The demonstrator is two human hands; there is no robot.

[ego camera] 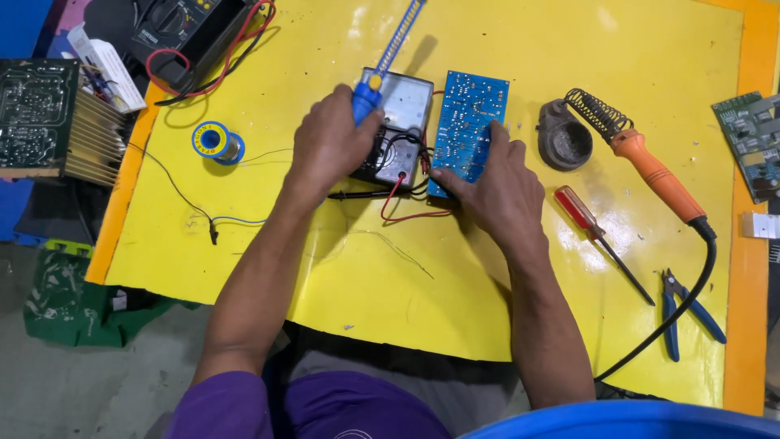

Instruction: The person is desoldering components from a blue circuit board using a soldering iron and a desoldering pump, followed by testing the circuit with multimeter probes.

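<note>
A white carton (104, 63) is seen at the top left — a pale meter dial (404, 104) lies mid-table.
</note>
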